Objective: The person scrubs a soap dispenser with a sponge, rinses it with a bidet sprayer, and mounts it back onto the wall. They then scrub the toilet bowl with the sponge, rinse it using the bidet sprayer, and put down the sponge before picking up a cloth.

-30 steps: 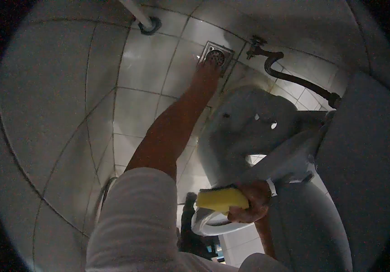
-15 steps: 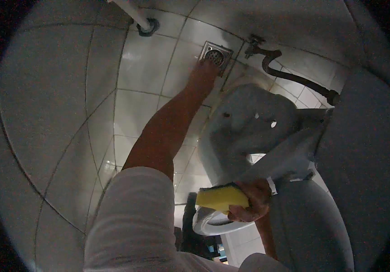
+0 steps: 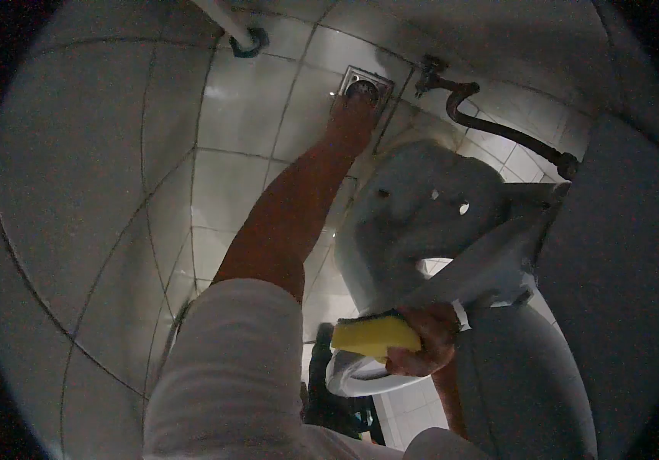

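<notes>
A square metal floor drain (image 3: pixel 375 86), fitted with a round, dark grate, is set among pale tiles (image 3: pixel 241 115) at the upper centre of the frame; its lower edge is covered by the fingers. A yellow sponge (image 3: pixel 372 336) with a dark scouring layer along its upper edge is seen at the lower centre, tilted slightly. The left arm, bare below a white sleeve (image 3: pixel 226 360), is stretched from the lower left up to the drain, with the left hand (image 3: pixel 353 113) pointed away from the body and its fingertips laid at the grate; whether the fingers are spread or pressed together cannot be made out in the dim light. The right forearm is held upright at the lower right of centre, and one end of the sponge is pinched between thumb and fingers by the right hand (image 3: pixel 433 341). A grey toilet (image 3: pixel 391 238) is seen right of centre, with a dark curved hose (image 3: pixel 498 134) above it.
</notes>
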Demonstrator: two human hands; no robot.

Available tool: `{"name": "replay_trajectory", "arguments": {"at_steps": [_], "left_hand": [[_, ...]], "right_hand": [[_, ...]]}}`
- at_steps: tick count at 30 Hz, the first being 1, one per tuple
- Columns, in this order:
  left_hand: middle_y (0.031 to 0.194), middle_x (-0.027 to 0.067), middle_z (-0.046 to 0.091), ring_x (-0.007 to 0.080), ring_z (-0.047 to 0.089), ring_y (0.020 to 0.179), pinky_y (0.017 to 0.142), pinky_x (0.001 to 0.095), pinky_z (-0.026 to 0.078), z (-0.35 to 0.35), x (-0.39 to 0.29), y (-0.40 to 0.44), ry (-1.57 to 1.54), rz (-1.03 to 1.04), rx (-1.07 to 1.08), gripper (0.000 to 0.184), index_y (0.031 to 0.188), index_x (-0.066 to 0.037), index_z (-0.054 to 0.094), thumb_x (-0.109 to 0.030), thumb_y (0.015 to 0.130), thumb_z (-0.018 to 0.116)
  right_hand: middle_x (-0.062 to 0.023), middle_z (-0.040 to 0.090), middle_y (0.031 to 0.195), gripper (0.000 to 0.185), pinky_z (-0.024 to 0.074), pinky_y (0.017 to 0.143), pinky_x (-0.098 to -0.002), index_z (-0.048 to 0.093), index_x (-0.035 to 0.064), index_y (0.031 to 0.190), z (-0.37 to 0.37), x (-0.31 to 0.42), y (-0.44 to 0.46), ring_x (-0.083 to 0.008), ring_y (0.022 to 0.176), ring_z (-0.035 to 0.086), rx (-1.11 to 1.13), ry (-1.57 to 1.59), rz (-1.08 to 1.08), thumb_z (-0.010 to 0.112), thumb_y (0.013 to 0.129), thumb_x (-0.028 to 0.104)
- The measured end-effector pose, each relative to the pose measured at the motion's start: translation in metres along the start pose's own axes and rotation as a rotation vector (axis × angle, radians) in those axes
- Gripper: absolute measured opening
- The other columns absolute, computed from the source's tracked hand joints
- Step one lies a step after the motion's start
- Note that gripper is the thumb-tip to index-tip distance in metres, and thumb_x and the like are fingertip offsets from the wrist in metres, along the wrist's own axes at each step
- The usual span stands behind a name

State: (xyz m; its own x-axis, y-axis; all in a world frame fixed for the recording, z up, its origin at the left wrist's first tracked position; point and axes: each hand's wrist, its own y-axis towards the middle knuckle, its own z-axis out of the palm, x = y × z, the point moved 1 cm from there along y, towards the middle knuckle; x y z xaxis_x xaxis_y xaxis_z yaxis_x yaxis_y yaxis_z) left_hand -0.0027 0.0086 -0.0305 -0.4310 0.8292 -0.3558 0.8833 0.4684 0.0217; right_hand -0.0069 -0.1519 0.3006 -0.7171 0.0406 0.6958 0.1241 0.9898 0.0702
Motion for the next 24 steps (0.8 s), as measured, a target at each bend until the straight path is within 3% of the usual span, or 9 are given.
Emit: {"name": "replay_trajectory", "arguments": {"at_steps": [2,6,9,11,12,14,21,23,24], "left_hand": [[0.099,0.0148,0.051,0.0258,0.046,0.099,0.08,0.0412,0.035,0.003,0.002,0.004,-0.518,-0.15,0.125,0.029,0.099,-0.004,0.053,-0.017,0.074,0.046],[0.09,0.0139,0.055,0.0269,0.052,0.087,0.073,0.0411,0.041,-0.005,0.004,0.0,-0.306,-0.092,0.267,0.023,0.091,-0.004,0.057,-0.014,0.073,0.047],[0.084,0.0132,0.058,0.0277,0.056,0.079,0.069,0.0411,0.044,-0.006,0.004,-0.002,-0.173,-0.059,0.36,0.02,0.085,-0.003,0.06,-0.012,0.072,0.048],[0.085,0.0139,0.058,0.0279,0.057,0.08,0.07,0.0403,0.045,-0.012,0.006,0.008,-0.23,-0.093,0.436,0.02,0.085,-0.003,0.06,-0.012,0.073,0.048],[0.086,0.0142,0.058,0.028,0.057,0.081,0.071,0.0398,0.045,-0.017,0.006,0.014,-0.258,-0.111,0.474,0.02,0.085,-0.003,0.061,-0.012,0.073,0.048],[0.088,0.0149,0.059,0.0283,0.057,0.082,0.072,0.039,0.046,-0.027,0.011,0.025,-0.309,-0.137,0.56,0.021,0.086,-0.002,0.061,-0.012,0.073,0.048],[0.099,0.0158,0.055,0.0307,0.053,0.092,0.079,0.043,0.042,-0.003,0.019,0.024,-0.173,0.04,0.5,0.022,0.088,-0.001,0.06,-0.013,0.077,0.045],[0.111,0.0234,0.043,0.0365,0.04,0.105,0.09,0.0433,0.032,-0.003,0.015,0.019,-0.264,-0.1,0.586,0.03,0.106,0.0,0.046,-0.014,0.081,0.037],[0.111,0.0234,0.043,0.0365,0.04,0.105,0.09,0.0433,0.032,0.001,0.015,0.018,-0.266,-0.099,0.589,0.03,0.106,0.0,0.046,-0.014,0.081,0.037]], "right_hand": [[-0.0112,0.053,0.093,0.032,0.038,0.047,-0.0282,0.052,0.0287,0.088,0.007,-0.007,-0.023,-0.0199,0.06,0.053,-0.032,-0.055,-0.112,0.061,0.058,0.021],[-0.0101,0.053,0.091,0.036,0.0377,0.047,-0.0283,0.052,0.031,0.091,-0.007,0.002,0.018,-0.0193,0.06,0.053,0.17,0.082,-0.045,0.061,0.057,0.021],[-0.0081,0.056,0.083,0.036,0.0376,0.046,-0.0281,0.055,0.0228,0.094,-0.006,0.002,0.018,-0.0182,0.057,0.053,0.015,0.125,0.057,0.062,0.058,0.023],[-0.006,0.058,0.072,0.036,0.0375,0.045,-0.0277,0.057,0.0101,0.092,-0.014,0.003,0.028,-0.0176,0.054,0.054,0.222,0.23,0.205,0.062,0.059,0.024],[-0.006,0.058,0.072,0.036,0.0375,0.045,-0.0277,0.057,0.0101,0.092,-0.011,0.002,0.023,-0.0176,0.054,0.054,0.224,0.226,0.206,0.062,0.059,0.024],[-0.0051,0.058,0.066,0.035,0.0381,0.045,-0.0273,0.057,0.0005,0.084,0.0,-0.002,0.015,-0.0175,0.051,0.054,-0.02,0.232,0.122,0.063,0.059,0.025],[-0.0075,0.053,0.082,0.031,0.0379,0.047,-0.0272,0.054,0.0162,0.088,-0.004,0.003,0.012,-0.0184,0.059,0.052,0.027,0.008,-0.046,0.063,0.06,0.026],[-0.0082,0.052,0.087,0.031,0.0378,0.047,-0.0271,0.053,0.0207,0.089,-0.004,0.006,0.008,-0.0187,0.061,0.051,0.02,-0.019,-0.071,0.063,0.06,0.026],[-0.0086,0.052,0.089,0.032,0.0378,0.048,-0.0271,0.052,0.0229,0.09,-0.003,0.006,0.008,-0.0188,0.062,0.051,0.018,-0.031,-0.076,0.063,0.06,0.026]]}}
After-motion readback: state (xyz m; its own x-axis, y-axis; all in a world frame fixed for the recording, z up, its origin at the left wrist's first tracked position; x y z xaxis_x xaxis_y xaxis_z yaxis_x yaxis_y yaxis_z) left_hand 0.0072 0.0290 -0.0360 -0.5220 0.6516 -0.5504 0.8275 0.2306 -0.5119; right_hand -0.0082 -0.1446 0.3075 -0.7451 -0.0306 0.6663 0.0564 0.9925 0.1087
